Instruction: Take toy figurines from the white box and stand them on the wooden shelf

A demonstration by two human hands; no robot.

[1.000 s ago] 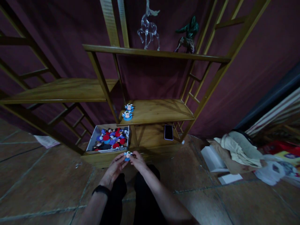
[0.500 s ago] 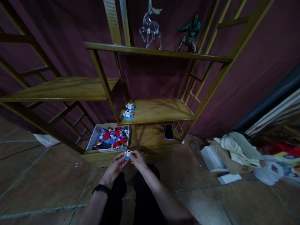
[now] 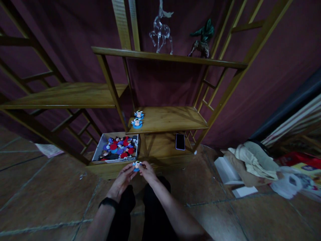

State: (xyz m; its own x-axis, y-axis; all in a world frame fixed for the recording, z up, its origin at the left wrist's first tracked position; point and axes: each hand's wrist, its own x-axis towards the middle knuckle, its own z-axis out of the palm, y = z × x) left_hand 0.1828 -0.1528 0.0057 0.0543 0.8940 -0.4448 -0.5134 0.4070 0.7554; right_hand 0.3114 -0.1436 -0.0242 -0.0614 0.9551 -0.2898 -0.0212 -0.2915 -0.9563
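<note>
Between my two hands is a small figurine (image 3: 136,165) with a round blue base, held upright in front of the cabinet's lower edge. My left hand (image 3: 124,174) pinches it from the left, and my right hand (image 3: 147,171) grips its right side with the fingertips. Two similar figurines, a front one (image 3: 137,123) and a back one (image 3: 138,114), stand at the left end of the middle shelf (image 3: 170,118). Just beyond my left hand, an open box (image 3: 95,155) holds several mixed figurines with red, purple, blue and black parts.
A phone (image 3: 180,142) lies on the lower shelf (image 3: 157,147). On the upper shelf (image 3: 175,59) stand a clear deer ornament (image 3: 161,31) and a green and brown statuette (image 3: 203,38). White box pieces (image 3: 227,170), cloth (image 3: 250,160) and a plastic bag (image 3: 287,184) lie on the floor at right.
</note>
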